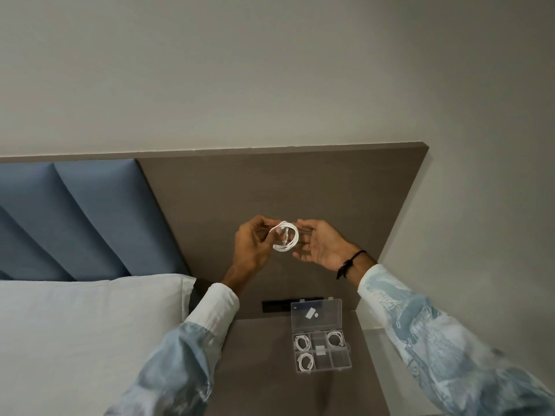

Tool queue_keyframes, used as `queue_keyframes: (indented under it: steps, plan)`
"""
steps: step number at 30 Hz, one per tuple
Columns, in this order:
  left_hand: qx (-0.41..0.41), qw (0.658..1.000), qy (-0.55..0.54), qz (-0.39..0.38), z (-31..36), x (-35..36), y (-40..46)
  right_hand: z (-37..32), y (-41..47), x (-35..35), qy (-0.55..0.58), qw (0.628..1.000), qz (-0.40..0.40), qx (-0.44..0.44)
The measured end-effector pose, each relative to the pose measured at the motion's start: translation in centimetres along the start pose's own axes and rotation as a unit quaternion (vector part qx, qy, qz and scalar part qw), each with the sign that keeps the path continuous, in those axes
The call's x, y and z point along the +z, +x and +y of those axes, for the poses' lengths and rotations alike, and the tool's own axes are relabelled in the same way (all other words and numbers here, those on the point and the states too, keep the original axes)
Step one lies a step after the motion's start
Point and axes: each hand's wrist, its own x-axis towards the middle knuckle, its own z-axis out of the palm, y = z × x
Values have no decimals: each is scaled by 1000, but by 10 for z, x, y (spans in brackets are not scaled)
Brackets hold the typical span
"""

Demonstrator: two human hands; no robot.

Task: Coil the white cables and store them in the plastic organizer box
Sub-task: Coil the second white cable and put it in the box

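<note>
Coiling looks nearly finished: left hand [253, 247] fingers pinch the looped white cable [285, 236], right hand [321, 244] fingers spread beside it, so next comes lowering it into a free compartment of the clear plastic organizer box [345, 360].

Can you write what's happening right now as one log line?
left hand: holds coiled white cable | right hand: open beside it | organizer box: open, three coils stored

Grey wall [270, 70], wood headboard [300, 181] w/ blue padding [75, 220], nightstand [264, 370].

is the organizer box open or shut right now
Open. The plastic organizer box sits on the nightstand with its clear lid swung back, compartments exposed, coiled cables visible in three of them.
</note>
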Motion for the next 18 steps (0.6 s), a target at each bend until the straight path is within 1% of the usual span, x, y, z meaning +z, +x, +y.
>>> queue_keyframes:
  steps: [3,5,7,9,12,15,16,18]
  plan:
    - [38,995,87,24,-2,2,-2,-1,-1,1,-73,997,3,-11]
    - [51,992,107,42,-3,2,-3,2,-1,1,-127,991,9,-38]
    - [69,988,128,52,-5,2,-4,6,0,2,-155,986,18,-64]
    - [78,986,141,51,-4,2,-4,11,1,8,-193,975,48,-104]
    - [81,985,146,46,-4,4,-4,19,7,15,-245,940,131,-197]
    - [86,983,152,48,-5,4,-4,25,11,15,-298,898,204,-250]
    - [90,983,156,47,-5,3,-5,26,12,15,-325,879,222,-269]
    - [94,981,162,43,-6,2,-5,27,10,14,-399,825,249,-314]
